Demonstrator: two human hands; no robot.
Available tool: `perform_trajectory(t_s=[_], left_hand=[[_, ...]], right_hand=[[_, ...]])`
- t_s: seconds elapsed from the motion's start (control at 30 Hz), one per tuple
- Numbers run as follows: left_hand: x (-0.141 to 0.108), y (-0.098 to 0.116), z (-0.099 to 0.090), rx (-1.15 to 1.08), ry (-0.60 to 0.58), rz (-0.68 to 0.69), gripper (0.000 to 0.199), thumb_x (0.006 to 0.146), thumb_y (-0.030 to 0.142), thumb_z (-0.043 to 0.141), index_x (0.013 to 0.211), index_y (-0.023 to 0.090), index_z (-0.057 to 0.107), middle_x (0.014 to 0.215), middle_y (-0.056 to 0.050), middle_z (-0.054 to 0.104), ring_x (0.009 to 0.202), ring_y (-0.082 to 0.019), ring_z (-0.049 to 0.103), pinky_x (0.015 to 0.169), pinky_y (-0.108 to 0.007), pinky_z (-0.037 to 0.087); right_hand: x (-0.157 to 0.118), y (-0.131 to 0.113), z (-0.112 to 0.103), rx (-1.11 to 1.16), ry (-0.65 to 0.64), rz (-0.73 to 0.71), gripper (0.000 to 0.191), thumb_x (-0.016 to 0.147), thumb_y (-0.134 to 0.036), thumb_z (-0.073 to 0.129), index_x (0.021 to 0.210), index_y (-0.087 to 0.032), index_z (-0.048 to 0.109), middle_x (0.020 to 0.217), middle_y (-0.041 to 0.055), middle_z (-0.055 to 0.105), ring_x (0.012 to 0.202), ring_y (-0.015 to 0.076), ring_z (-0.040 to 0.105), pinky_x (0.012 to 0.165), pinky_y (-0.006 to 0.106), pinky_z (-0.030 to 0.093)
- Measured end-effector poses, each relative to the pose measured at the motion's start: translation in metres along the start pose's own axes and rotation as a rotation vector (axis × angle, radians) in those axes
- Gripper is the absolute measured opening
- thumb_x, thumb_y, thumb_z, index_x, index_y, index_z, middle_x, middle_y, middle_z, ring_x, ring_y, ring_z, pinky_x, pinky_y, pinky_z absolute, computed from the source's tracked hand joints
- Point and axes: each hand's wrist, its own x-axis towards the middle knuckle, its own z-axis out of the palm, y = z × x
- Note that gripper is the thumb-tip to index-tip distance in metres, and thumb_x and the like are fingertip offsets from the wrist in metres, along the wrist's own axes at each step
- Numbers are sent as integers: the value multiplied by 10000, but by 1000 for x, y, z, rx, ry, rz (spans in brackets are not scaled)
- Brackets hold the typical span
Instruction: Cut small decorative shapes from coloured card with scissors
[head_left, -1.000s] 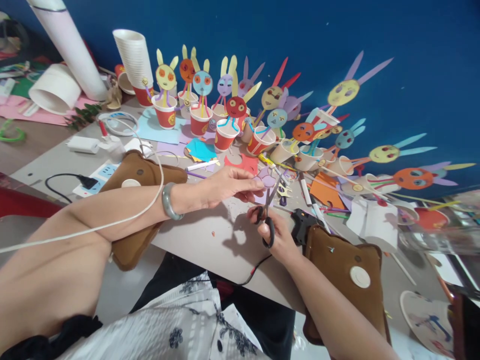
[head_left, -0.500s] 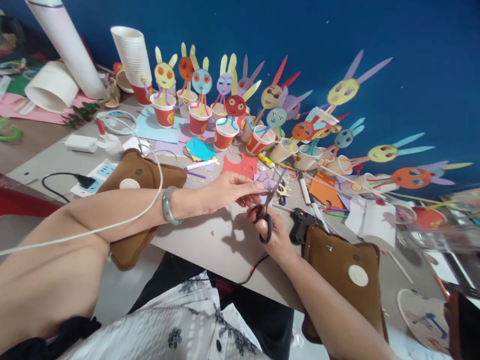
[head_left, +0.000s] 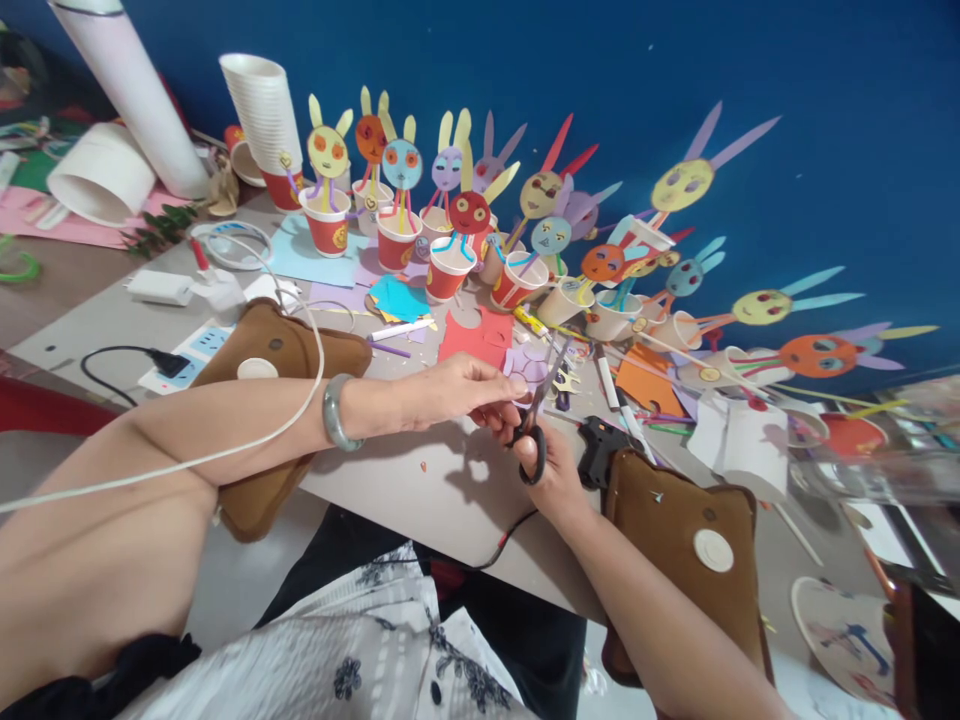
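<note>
My right hand (head_left: 555,468) grips black-handled scissors (head_left: 538,452), thumb and fingers in the loops. Their blades point away from me, up past the fingertips of my left hand (head_left: 469,392). My left thumb and fingers are pinched together right beside the blades; what they hold is too small or hidden to make out. Just beyond these fingertips is a piece of purple paper (head_left: 525,366) with curved outlines; I cannot tell whether it is touched. Red paper (head_left: 474,338) with rounded cut-outs lies behind it. A black glue gun (head_left: 598,452) rests to the right of my right hand.
Paper cups with rabbit-faced figures, such as a red cup (head_left: 328,232), line the blue wall. A brown cushion-like pouch (head_left: 679,560) lies under my right forearm, another (head_left: 247,345) by my left. A white cable (head_left: 319,340) crosses over my left arm. A power strip (head_left: 199,350) sits left.
My left hand has shifted slightly downward and its fingers come closer to the scissors' handles. More of the purple paper shows. The scissors have stayed nearly in place.
</note>
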Motion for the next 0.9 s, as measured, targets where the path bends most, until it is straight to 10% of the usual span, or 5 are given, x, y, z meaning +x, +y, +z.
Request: perform_trajectory(t_s=[0.9], left_hand=[[1,1,-1,10,-15,-36,378,841,470,718,756,102,734,715,-65,719,657,-94,633,688,-227,487]], right_hand=[[1,2,1,-29,35,13,618,795,-808,550,703,-197,536,675,11,514,634,157,449,612,308,385]])
